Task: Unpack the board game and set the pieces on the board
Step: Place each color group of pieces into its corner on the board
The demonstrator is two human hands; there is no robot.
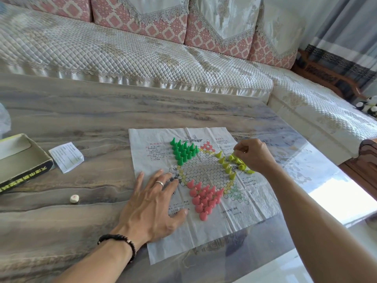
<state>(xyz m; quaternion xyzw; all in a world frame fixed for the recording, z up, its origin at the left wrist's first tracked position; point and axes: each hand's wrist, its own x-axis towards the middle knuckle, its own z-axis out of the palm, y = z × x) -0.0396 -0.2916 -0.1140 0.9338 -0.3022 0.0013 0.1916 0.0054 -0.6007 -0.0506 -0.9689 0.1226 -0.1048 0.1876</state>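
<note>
A creased paper game board (206, 240) lies flat on the table. Several green pegs (183, 151) stand in its upper left point. Several pink pegs (204, 199) fill the lower point. Several yellow pegs (227, 165) stand along the right point, some lying under my right hand. My left hand (152, 203) presses flat on the board's left edge, fingers spread. My right hand (255, 155) hovers over the yellow group and pinches a yellow peg (234, 156) between fingertips.
An open game box (22, 162) sits at the table's left edge, with a folded instruction sheet (66, 157) beside it. A white die (74, 199) lies left of my left hand. A quilted sofa (142, 62) runs behind the table.
</note>
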